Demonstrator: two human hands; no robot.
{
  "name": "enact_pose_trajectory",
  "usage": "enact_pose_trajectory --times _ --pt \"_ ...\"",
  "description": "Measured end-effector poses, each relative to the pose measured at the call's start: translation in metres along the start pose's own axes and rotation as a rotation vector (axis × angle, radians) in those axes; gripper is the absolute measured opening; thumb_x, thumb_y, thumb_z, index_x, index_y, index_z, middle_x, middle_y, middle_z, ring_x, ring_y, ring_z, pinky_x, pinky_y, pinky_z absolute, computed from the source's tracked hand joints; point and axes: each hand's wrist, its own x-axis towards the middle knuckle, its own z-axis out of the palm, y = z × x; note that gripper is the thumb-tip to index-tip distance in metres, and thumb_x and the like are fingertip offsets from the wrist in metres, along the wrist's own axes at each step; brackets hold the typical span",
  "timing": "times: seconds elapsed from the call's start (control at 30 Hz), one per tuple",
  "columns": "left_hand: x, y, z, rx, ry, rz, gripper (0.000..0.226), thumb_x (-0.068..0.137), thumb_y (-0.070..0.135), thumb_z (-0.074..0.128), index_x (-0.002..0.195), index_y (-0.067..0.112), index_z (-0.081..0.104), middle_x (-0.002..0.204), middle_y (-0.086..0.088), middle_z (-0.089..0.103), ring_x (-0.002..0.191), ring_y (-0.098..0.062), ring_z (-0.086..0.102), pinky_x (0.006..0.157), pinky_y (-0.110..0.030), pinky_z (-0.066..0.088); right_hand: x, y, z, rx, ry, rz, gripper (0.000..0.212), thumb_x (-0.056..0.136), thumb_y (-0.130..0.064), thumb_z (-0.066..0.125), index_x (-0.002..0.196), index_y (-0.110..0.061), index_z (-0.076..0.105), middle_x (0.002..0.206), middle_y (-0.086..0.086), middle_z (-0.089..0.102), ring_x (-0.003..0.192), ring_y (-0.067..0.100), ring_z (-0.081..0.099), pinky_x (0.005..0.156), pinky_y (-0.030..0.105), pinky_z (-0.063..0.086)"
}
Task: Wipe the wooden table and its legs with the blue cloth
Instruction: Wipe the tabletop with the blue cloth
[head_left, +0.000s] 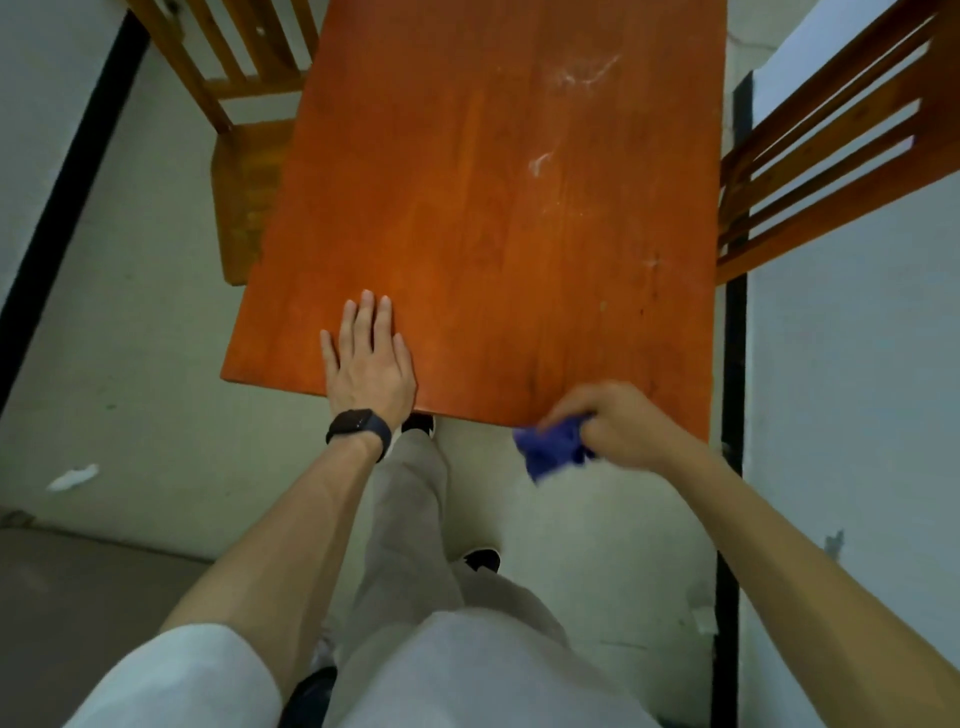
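A reddish-brown wooden table (493, 208) fills the middle of the head view, seen from above, with whitish smears on its far right part. My left hand (370, 358) lies flat on the tabletop near the front edge, fingers spread, a dark watch on the wrist. My right hand (618, 423) is at the table's front edge, toward its right corner, closed around a bunched blue cloth (550, 452) that hangs partly below the edge. The table's legs are hidden under the top.
A wooden chair (244, 156) stands tucked against the table's left side, and another slatted chair (831, 156) against its right. White walls with black skirting run along both sides. My legs and dark shoes stand on the pale floor, where a white scrap (72, 477) lies at left.
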Motion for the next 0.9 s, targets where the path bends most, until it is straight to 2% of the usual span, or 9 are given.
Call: enact_pose_trajectory --times 0.07,0.17,0.33,0.47,0.6,0.67,0.73,0.83,0.9 --pt "0.004 -0.001 0.002 0.01 0.016 0.007 0.052 0.103 0.04 0.025 0.153 0.025 0.026 0.162 0.001 0.022 0.15 -0.02 0.012 0.121 -0.052 0.008 0.029 -0.014 -0.015 0.031 0.254 -0.092 0.048 0.078 0.0 0.051 0.104 -0.034 0.071 0.109 -0.01 0.064 0.1 0.015 0.06 0.084 0.032 0.048" --pt "0.008 0.002 0.004 0.011 0.038 0.016 0.052 0.103 0.039 0.026 0.153 0.023 0.028 0.161 -0.001 0.024 0.15 -0.022 0.014 0.121 -0.053 0.009 0.087 -0.034 -0.021 -0.04 0.497 -0.17 0.059 0.07 -0.015 0.044 0.118 -0.038 0.068 0.127 -0.01 0.062 0.115 0.023 0.055 0.098 0.043 0.044" --pt "0.015 -0.006 -0.006 -0.037 0.062 0.102 0.045 0.101 0.032 0.038 0.145 0.024 0.043 0.154 0.002 0.039 0.143 -0.021 0.032 0.117 -0.045 0.023 0.18 -0.078 -0.006 -0.219 0.581 -0.204 0.066 0.084 -0.017 0.047 0.146 -0.038 0.04 0.146 -0.012 0.048 0.129 0.022 0.041 0.105 0.047 0.033" --pt "0.033 -0.047 -0.026 -0.148 0.018 0.29 0.039 0.098 0.017 0.042 0.135 0.018 0.053 0.145 -0.003 0.051 0.129 -0.025 0.047 0.106 -0.042 0.038 0.187 -0.085 0.037 -0.379 0.729 -0.176 0.054 0.078 -0.028 0.044 0.129 -0.039 0.06 0.135 -0.016 0.056 0.112 0.025 0.049 0.088 0.043 0.036" --pt "0.021 -0.076 -0.023 -0.131 0.087 0.337 0.035 0.096 0.01 0.051 0.131 0.01 0.057 0.139 -0.01 0.054 0.12 -0.032 0.053 0.1 -0.045 0.044 0.092 -0.048 0.099 -0.373 0.467 -0.457 0.048 0.069 -0.023 0.046 0.107 -0.034 0.072 0.119 -0.017 0.066 0.089 0.021 0.052 0.07 0.035 0.039" --pt "0.016 -0.072 -0.017 -0.069 0.083 0.303 0.041 0.091 0.008 0.061 0.132 0.01 0.056 0.14 -0.01 0.053 0.12 -0.033 0.053 0.1 -0.047 0.043 0.056 -0.034 0.095 -0.325 0.23 -0.406 0.047 0.065 -0.021 0.045 0.1 -0.032 0.074 0.109 -0.017 0.07 0.086 0.018 0.055 0.069 0.036 0.045" --pt "0.018 -0.066 -0.016 -0.039 0.062 0.272 0.049 0.084 0.008 0.068 0.132 0.011 0.055 0.14 -0.01 0.053 0.121 -0.033 0.052 0.101 -0.049 0.041 0.05 -0.037 0.067 -0.191 0.13 -0.258 0.048 0.065 -0.018 0.045 0.101 -0.029 0.074 0.107 -0.016 0.071 0.091 0.014 0.056 0.078 0.04 0.049" --pt "0.02 -0.064 -0.016 -0.013 0.05 0.265 0.047 0.084 0.015 0.066 0.13 0.012 0.056 0.137 -0.011 0.055 0.119 -0.033 0.052 0.099 -0.05 0.041 0.075 -0.066 0.025 0.014 0.438 -0.237 0.05 0.07 -0.01 0.047 0.11 -0.022 0.073 0.115 -0.008 0.069 0.102 0.018 0.057 0.088 0.037 0.047" --pt "0.028 -0.061 -0.024 -0.011 0.069 0.278 0.035 0.084 0.015 0.061 0.119 0.012 0.061 0.123 -0.011 0.062 0.104 -0.033 0.055 0.086 -0.047 0.044 0.108 -0.089 0.01 -0.032 0.68 -0.25 0.05 0.076 -0.012 0.051 0.122 -0.022 0.066 0.126 -0.004 0.063 0.107 0.022 0.053 0.087 0.034 0.045"
